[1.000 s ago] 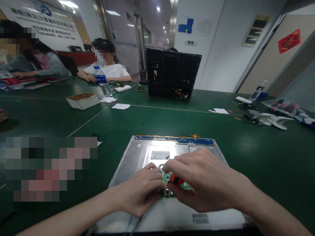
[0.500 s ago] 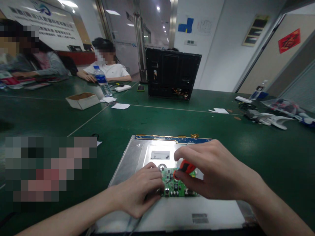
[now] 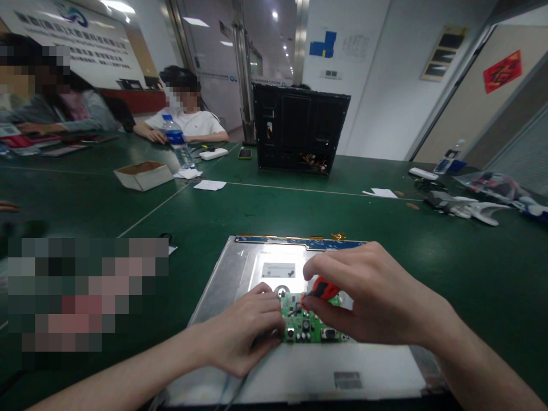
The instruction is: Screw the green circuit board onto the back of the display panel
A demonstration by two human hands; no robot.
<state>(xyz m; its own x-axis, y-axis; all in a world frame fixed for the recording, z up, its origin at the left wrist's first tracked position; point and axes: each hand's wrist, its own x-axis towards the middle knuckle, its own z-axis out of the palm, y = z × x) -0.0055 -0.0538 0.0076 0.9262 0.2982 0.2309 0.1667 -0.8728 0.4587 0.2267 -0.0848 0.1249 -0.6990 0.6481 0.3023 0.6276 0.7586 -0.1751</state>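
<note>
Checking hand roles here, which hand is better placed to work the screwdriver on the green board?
Right: the right hand grips the red screwdriver over the green board; the left hand rests at its edge.

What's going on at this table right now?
A person is working on a green circuit board that lies on a metal panel on the green table. The left hand holds the board's left edge; the right hand pinches a red-handled screwdriver, tip down on the board. Another person in a white shirt sits at the far side.
</note>
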